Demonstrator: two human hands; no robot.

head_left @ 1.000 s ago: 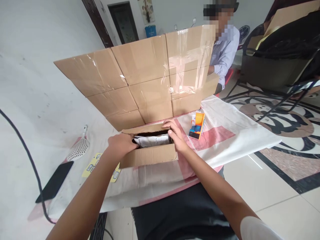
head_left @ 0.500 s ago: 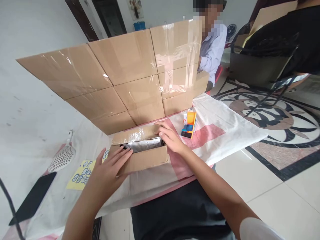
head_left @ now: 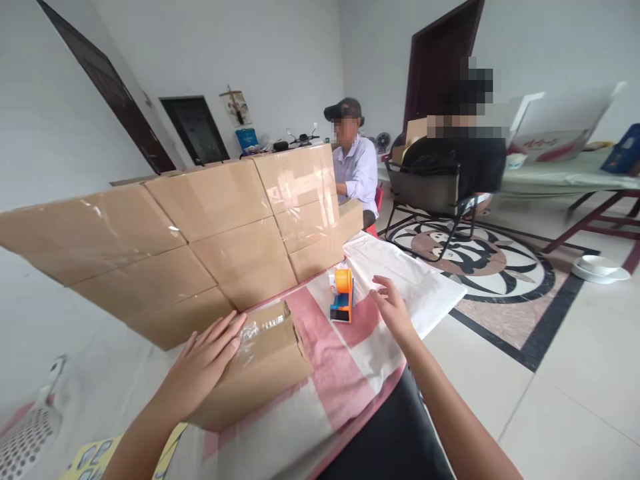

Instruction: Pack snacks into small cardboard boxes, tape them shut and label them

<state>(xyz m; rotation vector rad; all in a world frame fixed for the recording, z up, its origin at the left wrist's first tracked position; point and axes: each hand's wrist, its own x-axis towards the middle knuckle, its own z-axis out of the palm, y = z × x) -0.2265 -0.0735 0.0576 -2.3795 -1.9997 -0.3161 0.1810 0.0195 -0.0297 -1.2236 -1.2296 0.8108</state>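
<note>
My left hand (head_left: 207,357) lies flat on top of a small cardboard box (head_left: 260,380), fingers stretched over its flaps. The flaps are down, so the contents are hidden, and clear tape shows on the top. To the right, my right hand (head_left: 393,308) is in the air with its fingers apart and nothing in it. Just left of that hand, an orange and blue tape dispenser (head_left: 343,297) stands on the red and white tablecloth (head_left: 345,373), apart from my fingers.
Stacked, taped cartons (head_left: 230,247) form a wall behind the box. A white perforated scoop (head_left: 33,433) and a yellow printed sheet (head_left: 95,457) lie at left. A person in a light shirt (head_left: 361,167) sits beyond the cartons; another in black (head_left: 450,163) sits in a chair.
The box flaps have come down over the contents. My right hand has left the box and moved right, near the tape dispenser. The view has tilted up and turned right.
</note>
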